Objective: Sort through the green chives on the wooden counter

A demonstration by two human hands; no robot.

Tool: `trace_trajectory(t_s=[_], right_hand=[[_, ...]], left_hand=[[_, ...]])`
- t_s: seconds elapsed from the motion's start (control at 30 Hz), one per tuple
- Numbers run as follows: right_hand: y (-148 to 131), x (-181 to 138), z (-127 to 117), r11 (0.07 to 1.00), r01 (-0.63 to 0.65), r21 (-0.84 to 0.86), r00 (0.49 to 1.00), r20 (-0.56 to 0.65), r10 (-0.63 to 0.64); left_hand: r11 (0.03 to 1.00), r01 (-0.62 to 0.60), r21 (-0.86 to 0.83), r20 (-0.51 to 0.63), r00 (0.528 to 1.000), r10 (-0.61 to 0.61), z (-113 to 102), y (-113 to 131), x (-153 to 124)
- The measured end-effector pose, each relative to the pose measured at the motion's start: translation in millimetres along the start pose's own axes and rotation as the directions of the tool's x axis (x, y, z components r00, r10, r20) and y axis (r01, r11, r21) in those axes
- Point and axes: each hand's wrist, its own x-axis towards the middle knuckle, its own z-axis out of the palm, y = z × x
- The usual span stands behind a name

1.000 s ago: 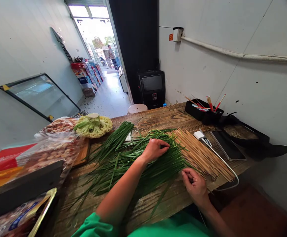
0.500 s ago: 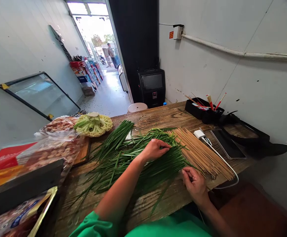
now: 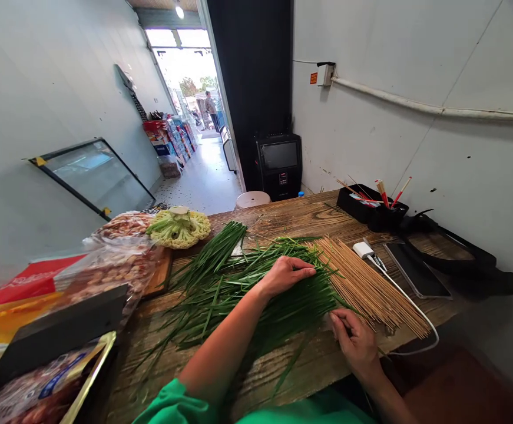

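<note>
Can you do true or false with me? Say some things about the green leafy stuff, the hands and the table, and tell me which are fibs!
1. The left hand is over the green leaves. True.
2. The right hand is holding the cauliflower. False: the cauliflower lies away from both hands, left of the leaves.
3. The thin sticks lie in a pile on the wooden table. True.
4. The sleeve is red. False: it is green.
5. The round stool is beyond the table's far edge. True.

skewers [image 3: 373, 287] right of greens [image 3: 291, 312]
</note>
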Motion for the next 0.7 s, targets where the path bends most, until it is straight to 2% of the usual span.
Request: trace_trajectory(t_s=[0.17, 0.33, 0.43, 0.53, 0.7], right_hand=[[2.0, -0.7, -0.6, 0.999, -0.047, 0.027, 0.999, 0.001, 0.047], [5.2, -1.2, -0.6, 0.997, -0.064, 0.038, 0.998, 0.002, 0.064], [8.3, -1.4, 0.3, 0.997, -0.077, 0.022, 0.997, 0.0, 0.077], [10.1, -2.0, 0.4, 0.998, -0.066, 0.019, 0.998, 0.008, 0.065], [8.5, -1.8, 0.0, 0.999, -0.052, 0.0, 0.998, 0.039, 0.052]], left_hand=[[0.963, 0.183, -0.195, 0.007, 0.983, -0.186, 4.6, 0.9, -1.3], [0.922, 0.221, -0.318, 0.019, 0.974, -0.227, 2.4, -1.2, -1.3], [0.881, 0.301, -0.366, 0.055, 0.952, -0.302, -0.3, 0.6, -1.6], [0.86, 0.341, -0.379, 0.083, 0.938, -0.336, -2.7, 5.5, -2.4], [0.883, 0.353, -0.309, 0.098, 0.935, -0.339, -1.3, 10.5, -3.9]])
